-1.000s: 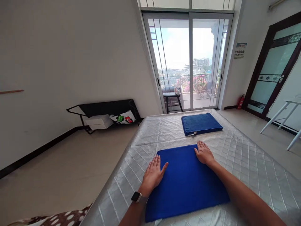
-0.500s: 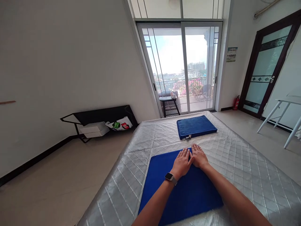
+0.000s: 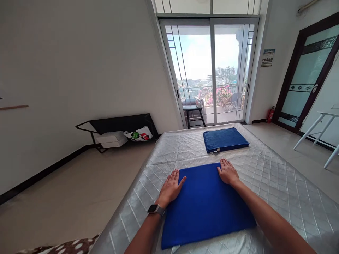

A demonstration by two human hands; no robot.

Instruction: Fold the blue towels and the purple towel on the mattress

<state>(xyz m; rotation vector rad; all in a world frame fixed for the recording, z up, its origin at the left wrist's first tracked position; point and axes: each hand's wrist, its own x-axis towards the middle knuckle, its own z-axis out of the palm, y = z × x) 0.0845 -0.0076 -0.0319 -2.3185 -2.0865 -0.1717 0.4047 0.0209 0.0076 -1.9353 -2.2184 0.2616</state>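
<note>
A bright blue cloth piece (image 3: 206, 204) lies flat on the silver quilted bed surface (image 3: 135, 197). My left hand (image 3: 171, 187) rests flat at its far left corner, fingers stretched out and thumb spread; a smartwatch (image 3: 153, 209) is on that wrist. My right hand (image 3: 228, 171) lies flat on the far right corner with fingers extended. Neither hand grips anything. Beyond the hands, a darker blue folded cloth (image 3: 225, 139) lies on the bed, with a small pale tag at its near edge.
Against the left wall stands a black rack (image 3: 119, 124) with white boxes (image 3: 112, 139) and a printed bag (image 3: 138, 134). A black stool (image 3: 193, 108) is by the sliding glass door (image 3: 213, 70). White table legs (image 3: 309, 131) and a fire extinguisher (image 3: 270, 115) are at right. Brown dotted fabric (image 3: 71, 247) shows bottom left.
My hands were together at the middle of the far edge. Now the left hand has slid to the left corner, and the right hand lies at the right corner. The view has shifted slightly.
</note>
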